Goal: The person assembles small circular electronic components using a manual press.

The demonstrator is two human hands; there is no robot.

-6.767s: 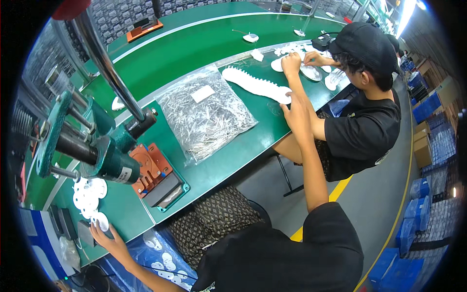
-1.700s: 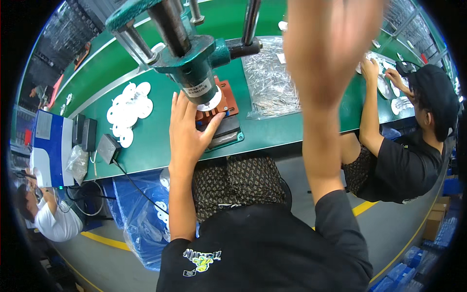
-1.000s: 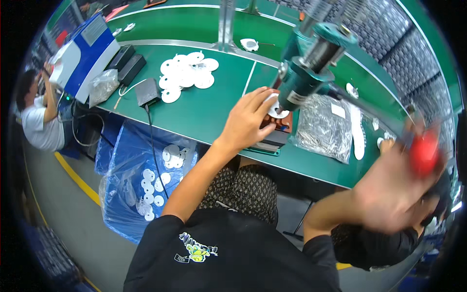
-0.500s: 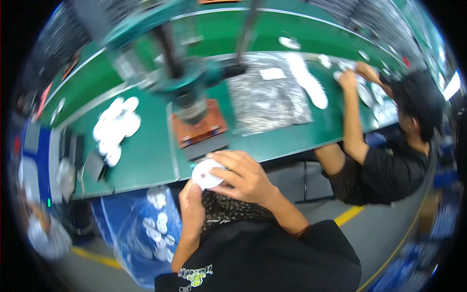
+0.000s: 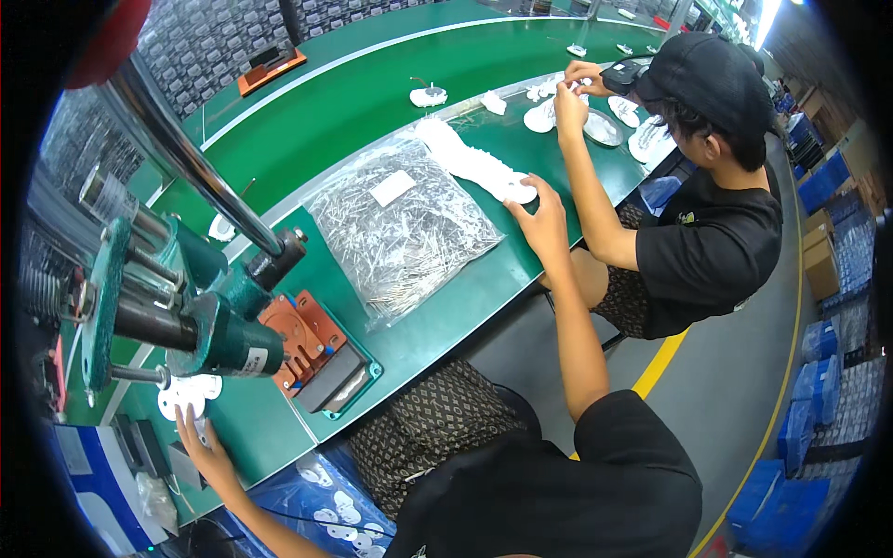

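Note:
My left hand [image 5: 199,445] reaches to the pile of white plastic discs [image 5: 189,394] at the left of the green table. Its fingers are stretched out and touch the nearest discs. My right hand [image 5: 542,223] is at the near end of a long row of overlapping white discs [image 5: 470,160], thumb and forefinger on either side of the end disc. Between my hands stands a green hand press [image 5: 223,339] with a steel lever [image 5: 177,139]. An orange fixture plate [image 5: 302,339] sits under it.
A clear bag of thin metal pins [image 5: 400,232] lies behind the table's front edge. On the right a co-worker [image 5: 707,214] handles white parts. A blue plastic bag with discs [image 5: 316,507] hangs below the table. Beyond runs a green conveyor belt [image 5: 372,102] carrying small white parts.
My hands have parted: earlier both held a white disc before me. The left has gone to the pile, the right to the disc row. The view has turned right, and that disc is no longer seen.

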